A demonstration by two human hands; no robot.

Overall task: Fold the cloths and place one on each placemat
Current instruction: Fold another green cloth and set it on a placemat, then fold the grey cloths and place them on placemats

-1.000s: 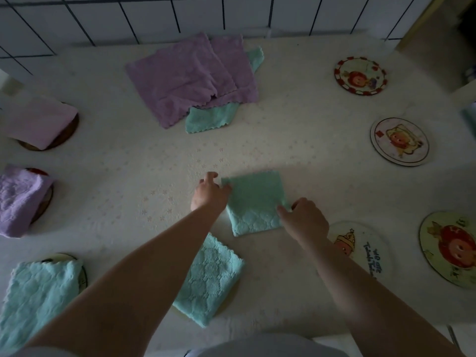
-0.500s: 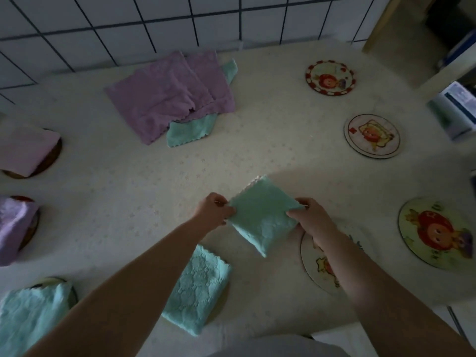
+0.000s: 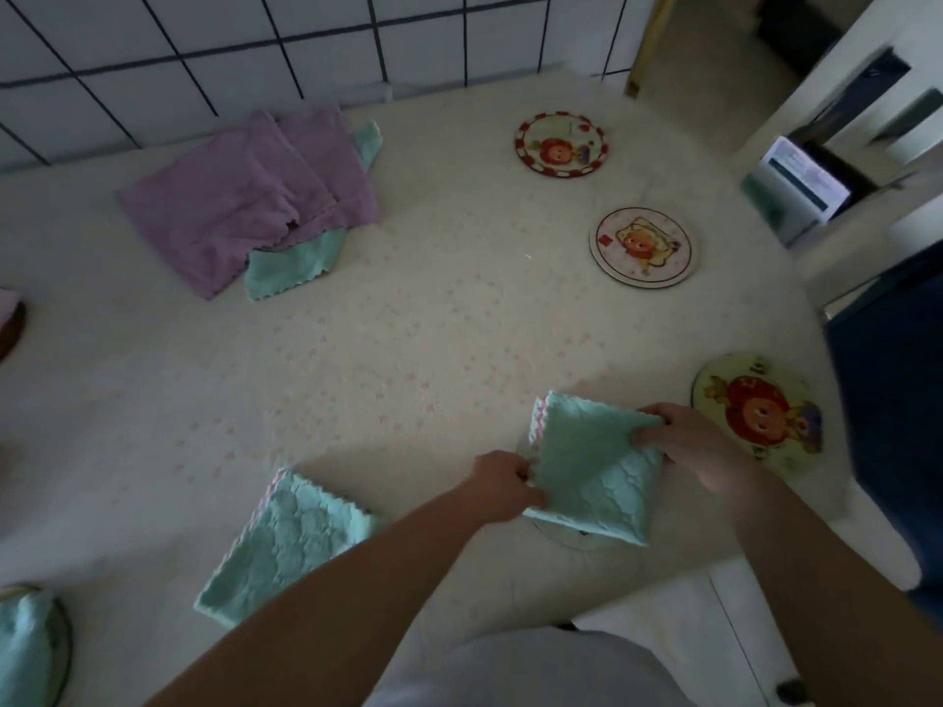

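Since the earlier frame, carried rightward and nearer the table's front edge: folded teal cloth [image 3: 594, 472], now lying over a round placemat [image 3: 561, 537] whose rim peeks out below it. Pinched at its left edge by the left hand [image 3: 502, 484], fingers curled on the fabric; gripped at its right corner by the right hand [image 3: 686, 443], thumb and fingers clamped on the cloth. Just right of the right hand, a bare cartoon placemat [image 3: 758, 413]. Farther beyond that hand, 2 more bare placemats [image 3: 643, 245] and [image 3: 561, 143]. Left of the left hand, near it, a second folded teal cloth [image 3: 291, 540] flat on the cream table [image 3: 408, 324]. Far beyond the left hand, by the tiled wall [image 3: 255, 38], a heap of purple cloths [image 3: 245, 201] over an unfolded teal cloth [image 3: 286, 265].
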